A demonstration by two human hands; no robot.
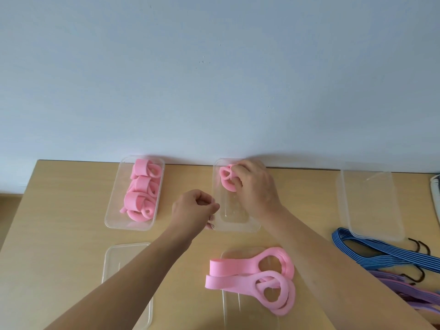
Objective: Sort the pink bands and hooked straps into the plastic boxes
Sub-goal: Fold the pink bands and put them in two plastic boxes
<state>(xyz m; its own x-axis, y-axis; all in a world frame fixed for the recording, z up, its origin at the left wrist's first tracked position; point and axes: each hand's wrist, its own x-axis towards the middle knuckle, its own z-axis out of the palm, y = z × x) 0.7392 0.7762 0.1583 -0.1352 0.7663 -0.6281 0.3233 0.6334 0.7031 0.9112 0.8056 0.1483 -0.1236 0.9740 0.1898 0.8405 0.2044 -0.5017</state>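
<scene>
My right hand [256, 190] reaches into the far end of the clear middle box [235, 225] and holds a folded pink band [226, 181] there. My left hand [194, 209] has its fingers curled and pinches the left rim of that box. The left box [112, 219] holds several rolled pink bands [140, 194]. Loose pink bands [250, 278] lie unrolled near the front of the table. Blue hooked straps [381, 254] and purple hooked straps [419, 291] lie at the right.
A third clear box [371, 210] stands at the back right with nothing in it. Two clear lids lie near the front: one lid [123, 265] on the left, another lid [234, 313] under the loose bands. The wall runs just behind the boxes.
</scene>
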